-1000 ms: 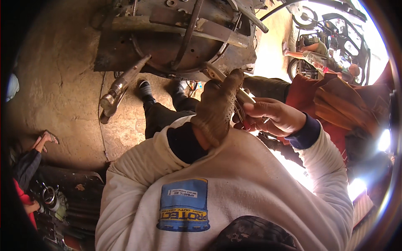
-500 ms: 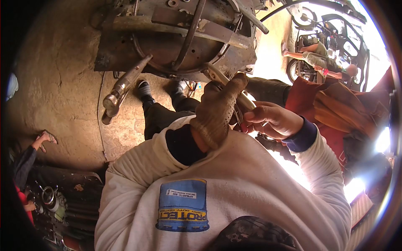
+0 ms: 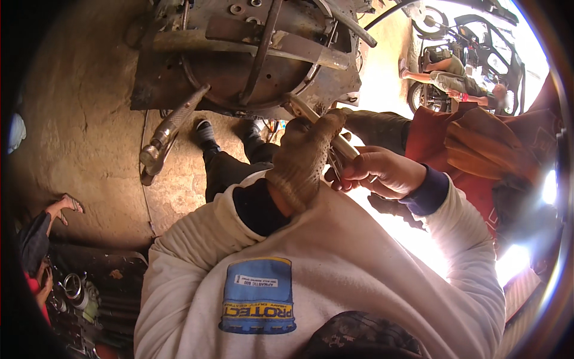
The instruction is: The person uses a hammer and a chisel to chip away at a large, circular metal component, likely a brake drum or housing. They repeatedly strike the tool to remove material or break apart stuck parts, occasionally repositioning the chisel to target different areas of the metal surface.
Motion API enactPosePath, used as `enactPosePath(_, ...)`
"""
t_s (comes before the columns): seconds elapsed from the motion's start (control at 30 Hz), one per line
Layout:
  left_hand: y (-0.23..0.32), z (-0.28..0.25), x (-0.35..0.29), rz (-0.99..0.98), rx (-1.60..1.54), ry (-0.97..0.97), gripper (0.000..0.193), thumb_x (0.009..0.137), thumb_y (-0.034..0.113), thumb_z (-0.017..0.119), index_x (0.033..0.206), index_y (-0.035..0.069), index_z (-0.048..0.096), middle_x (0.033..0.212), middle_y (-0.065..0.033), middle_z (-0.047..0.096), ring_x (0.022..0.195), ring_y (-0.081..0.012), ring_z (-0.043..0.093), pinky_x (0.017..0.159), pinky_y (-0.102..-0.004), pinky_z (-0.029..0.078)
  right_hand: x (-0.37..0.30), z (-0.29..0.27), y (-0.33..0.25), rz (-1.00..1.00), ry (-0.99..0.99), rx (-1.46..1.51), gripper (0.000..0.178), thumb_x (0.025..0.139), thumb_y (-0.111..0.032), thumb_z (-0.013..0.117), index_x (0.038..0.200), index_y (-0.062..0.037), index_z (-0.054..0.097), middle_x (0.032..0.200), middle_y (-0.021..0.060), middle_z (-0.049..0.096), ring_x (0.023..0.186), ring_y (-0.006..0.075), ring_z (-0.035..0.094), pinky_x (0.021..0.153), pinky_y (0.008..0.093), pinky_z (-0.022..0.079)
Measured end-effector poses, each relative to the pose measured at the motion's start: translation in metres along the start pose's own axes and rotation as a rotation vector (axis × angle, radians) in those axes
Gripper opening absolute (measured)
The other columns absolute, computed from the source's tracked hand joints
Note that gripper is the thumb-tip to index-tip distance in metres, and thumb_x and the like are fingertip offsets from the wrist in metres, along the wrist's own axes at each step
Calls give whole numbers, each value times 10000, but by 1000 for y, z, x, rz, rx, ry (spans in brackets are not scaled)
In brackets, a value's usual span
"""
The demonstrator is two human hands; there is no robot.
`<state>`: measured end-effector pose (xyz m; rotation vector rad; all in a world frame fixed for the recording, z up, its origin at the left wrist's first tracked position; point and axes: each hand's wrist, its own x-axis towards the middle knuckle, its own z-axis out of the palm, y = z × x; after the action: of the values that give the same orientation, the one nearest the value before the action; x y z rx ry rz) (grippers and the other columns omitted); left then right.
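Observation:
A curved metal handle tube slants out from the steel frame toward my body. Round it wraps my left hand, in a dirty knitted glove, fingers closed. My bare right hand is at the tube's near end, thumb and fingers pinched together. Thin wire-like strands show under the tube by the right fingertips; what exactly the fingers hold is hidden. A matching knurled handle juts from the frame's left side, untouched.
Loose ring-shaped metal pieces lie on the frame. Brown-red cloth hangs at right. A person sits by motorcycles at upper right. Another person's hand is at lower left, beside a dark surface holding metal containers.
The view has shifted slightly, so the frame sits a little further left. Both my hands stay at the handle tube, with the right fingers slightly shifted. At lower left, the other person's hand has moved.

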<state>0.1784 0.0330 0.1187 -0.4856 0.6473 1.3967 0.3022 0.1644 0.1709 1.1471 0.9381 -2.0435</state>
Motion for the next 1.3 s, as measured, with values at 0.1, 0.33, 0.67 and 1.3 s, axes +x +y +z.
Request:
enactPosePath(0.1, 3, 5, -4, -8, -49, 60, 317, 892, 317, 660, 860, 9, 591, 668, -106, 615, 481, -204, 573, 390, -341, 469, -1, 19, -17, 100, 40, -27, 225, 912, -206, 640, 983, 7, 645, 888, 73, 657, 864, 151, 623, 835, 316, 482)
enactPosePath(0.33, -3, -17, 9, -129, -153, -174, 294, 949, 336, 625, 1041, 57, 614, 874, -66, 650, 771, -190, 633, 635, -348, 535, -4, 14, -20, -218, -108, -423, 141, 947, -82, 603, 1015, 27, 662, 868, 88, 648, 840, 180, 668, 755, 291, 552)
enactPosePath(0.67, 3, -13, 5, -30, -18, -261, 310, 1030, 312, 449, 1014, 33, 583, 828, -82, 635, 655, -184, 624, 582, -321, 532, -2, 54, -59, 277, 333, 96, 122, 922, -28, 602, 1014, 25, 662, 945, 123, 638, 838, 222, 680, 755, 330, 586)
enactPosePath(1.3, 2, -15, -4, 370, 461, -242, 244, 898, 78, 594, 1134, 27, 559, 897, -89, 659, 818, -161, 655, 709, -304, 518, -2, 50, -63, 173, 87, -844, 145, 900, -72, 598, 869, 57, 656, 778, 107, 638, 734, 197, 686, 640, 321, 584)
